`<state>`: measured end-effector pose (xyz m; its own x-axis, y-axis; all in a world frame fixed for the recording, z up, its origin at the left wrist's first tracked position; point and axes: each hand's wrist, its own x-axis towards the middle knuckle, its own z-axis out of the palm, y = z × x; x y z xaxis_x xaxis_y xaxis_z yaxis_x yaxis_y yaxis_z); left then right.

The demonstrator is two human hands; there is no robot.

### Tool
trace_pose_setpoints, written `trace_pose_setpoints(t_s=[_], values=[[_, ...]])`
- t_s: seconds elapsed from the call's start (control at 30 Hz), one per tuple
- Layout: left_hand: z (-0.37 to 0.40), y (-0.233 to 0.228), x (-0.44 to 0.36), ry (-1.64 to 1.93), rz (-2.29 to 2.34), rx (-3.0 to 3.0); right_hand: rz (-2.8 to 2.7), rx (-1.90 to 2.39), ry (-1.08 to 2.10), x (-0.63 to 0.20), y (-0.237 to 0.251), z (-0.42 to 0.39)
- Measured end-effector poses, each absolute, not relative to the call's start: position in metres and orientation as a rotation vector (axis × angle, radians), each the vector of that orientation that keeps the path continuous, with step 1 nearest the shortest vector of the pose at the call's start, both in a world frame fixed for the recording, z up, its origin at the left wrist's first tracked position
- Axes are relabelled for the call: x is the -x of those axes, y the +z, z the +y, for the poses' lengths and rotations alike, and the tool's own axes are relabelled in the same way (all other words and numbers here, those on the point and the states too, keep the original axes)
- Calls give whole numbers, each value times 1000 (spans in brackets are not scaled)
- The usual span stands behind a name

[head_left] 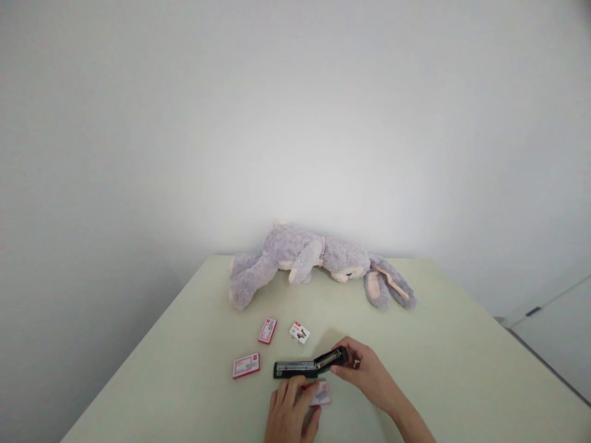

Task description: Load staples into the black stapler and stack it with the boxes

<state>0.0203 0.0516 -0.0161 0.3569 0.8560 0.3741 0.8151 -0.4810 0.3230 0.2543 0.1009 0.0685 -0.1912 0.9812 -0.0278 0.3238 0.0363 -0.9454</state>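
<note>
From the head view, we see our right hand (364, 369) with its fingers pinching the raised end of the open black stapler (308, 364) on the counter (194, 369). Our left hand (290, 413) rests its curled fingers on a small staple box (322, 394), with 3 more boxes (267, 330) and a plush rabbit (314, 261) beyond.

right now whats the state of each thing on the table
stapler: swung open, flat on table
right hand: gripping the stapler's raised arm
left hand: resting on a small staple box
three other staple boxes: lying apart, untouched
plush rabbit: lying on its side
</note>
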Motion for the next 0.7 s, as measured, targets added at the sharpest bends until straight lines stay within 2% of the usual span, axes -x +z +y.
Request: trace_pose_setpoints(t_s=[0.17,0.3,0.5,0.7], values=[[41,-33,-16,946,1798,-2486,-1796,1302,1062,-228,96,111],[36,-49,-9,1035,1954,-2411,-1825,1312,1046,-238,99,113],[44,-65,-10,980,1798,-2521,-1815,1333,1040,-258,94,110],[51,-60,-10,911,1546,-2664,-1920,1330,988,-223,94,112]])
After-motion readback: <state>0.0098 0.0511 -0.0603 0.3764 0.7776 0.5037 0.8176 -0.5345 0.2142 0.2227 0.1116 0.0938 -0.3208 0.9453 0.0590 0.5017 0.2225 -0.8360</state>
